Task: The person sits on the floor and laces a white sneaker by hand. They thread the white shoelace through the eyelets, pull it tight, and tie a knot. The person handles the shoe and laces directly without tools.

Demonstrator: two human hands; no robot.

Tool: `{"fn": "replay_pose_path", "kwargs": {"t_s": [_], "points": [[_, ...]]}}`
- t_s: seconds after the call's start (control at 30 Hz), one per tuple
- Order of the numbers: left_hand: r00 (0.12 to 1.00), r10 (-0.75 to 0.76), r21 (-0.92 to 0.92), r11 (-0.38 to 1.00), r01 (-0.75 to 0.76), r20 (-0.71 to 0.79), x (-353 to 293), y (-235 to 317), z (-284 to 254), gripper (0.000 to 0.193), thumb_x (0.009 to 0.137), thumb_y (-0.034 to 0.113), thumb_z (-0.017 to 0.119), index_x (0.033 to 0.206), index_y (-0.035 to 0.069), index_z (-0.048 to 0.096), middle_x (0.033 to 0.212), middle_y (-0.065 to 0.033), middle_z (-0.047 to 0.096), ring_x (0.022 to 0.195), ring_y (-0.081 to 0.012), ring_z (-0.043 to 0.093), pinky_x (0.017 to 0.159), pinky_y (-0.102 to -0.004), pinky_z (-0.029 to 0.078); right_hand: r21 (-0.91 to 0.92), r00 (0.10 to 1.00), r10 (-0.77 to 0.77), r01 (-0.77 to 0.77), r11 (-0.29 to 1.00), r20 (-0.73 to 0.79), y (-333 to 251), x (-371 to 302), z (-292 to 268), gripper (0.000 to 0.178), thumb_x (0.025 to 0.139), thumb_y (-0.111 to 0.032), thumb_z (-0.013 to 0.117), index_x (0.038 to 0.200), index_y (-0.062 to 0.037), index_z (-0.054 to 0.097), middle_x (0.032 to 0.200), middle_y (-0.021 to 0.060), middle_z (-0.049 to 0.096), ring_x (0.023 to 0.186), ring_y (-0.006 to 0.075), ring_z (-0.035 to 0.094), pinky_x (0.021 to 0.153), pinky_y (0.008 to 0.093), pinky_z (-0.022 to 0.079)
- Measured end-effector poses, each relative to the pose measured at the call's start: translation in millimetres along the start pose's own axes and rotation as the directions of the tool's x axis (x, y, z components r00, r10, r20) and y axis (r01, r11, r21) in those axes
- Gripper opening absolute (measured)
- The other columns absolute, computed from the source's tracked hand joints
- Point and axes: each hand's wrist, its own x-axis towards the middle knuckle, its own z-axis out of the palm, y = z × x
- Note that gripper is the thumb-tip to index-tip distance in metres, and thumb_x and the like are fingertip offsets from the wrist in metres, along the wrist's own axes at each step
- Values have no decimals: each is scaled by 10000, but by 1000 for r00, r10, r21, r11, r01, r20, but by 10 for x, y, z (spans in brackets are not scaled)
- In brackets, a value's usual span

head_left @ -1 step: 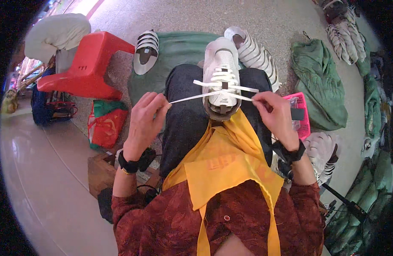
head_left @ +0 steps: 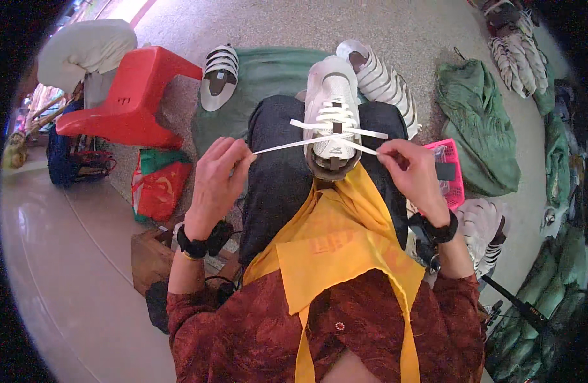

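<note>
A white sneaker (head_left: pixel 332 86) rests between my thighs with its toe pointing away from me. White laces zigzag over its tongue. My left hand (head_left: pixel 218 179) pinches one end of a white shoelace (head_left: pixel 281 148) and draws it out to the left. On the other side, my right hand (head_left: pixel 410 167) pinches the other stretch, just right of the shoe. The two stretches cross low over the tongue, near the ankle opening. Further short lengths of lace (head_left: pixel 372 133) stick out on both sides above the crossing; whether they are loops or ends, I cannot tell.
Another white shoe (head_left: pixel 220 80) and a row of nested white shoes (head_left: pixel 386 83) lie on a green cloth (head_left: pixel 275 70) ahead. A red plastic stool (head_left: pixel 125 96) stands left. A pink basket (head_left: pixel 458 191), more white shoes (head_left: pixel 479 226) and green sacks (head_left: pixel 476 121) are right.
</note>
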Motion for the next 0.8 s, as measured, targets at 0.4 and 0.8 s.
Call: {"fn": "replay_pose_path", "kwargs": {"t_s": [0.4,0.8], "points": [[999,20,191,981,-26,33,42,-73,-127,117,895,69,650,870,9,553,828,-151,559,820,-371,536,739,-449,451,-344,970,-197,139,929,-141,-26,-85,-235,158,879,-21,669,1036,-36,678,907,149,647,798,358,658,684,419,531],[981,-69,120,992,47,183,-178,-359,-195,99,886,74,609,925,27,530,835,-150,571,850,-374,548,763,-461,456,-228,991,94,-113,967,-92,581,-435,-578,219,910,-28,639,1113,-22,722,1039,164,743,934,292,724,837,359,546]]}}
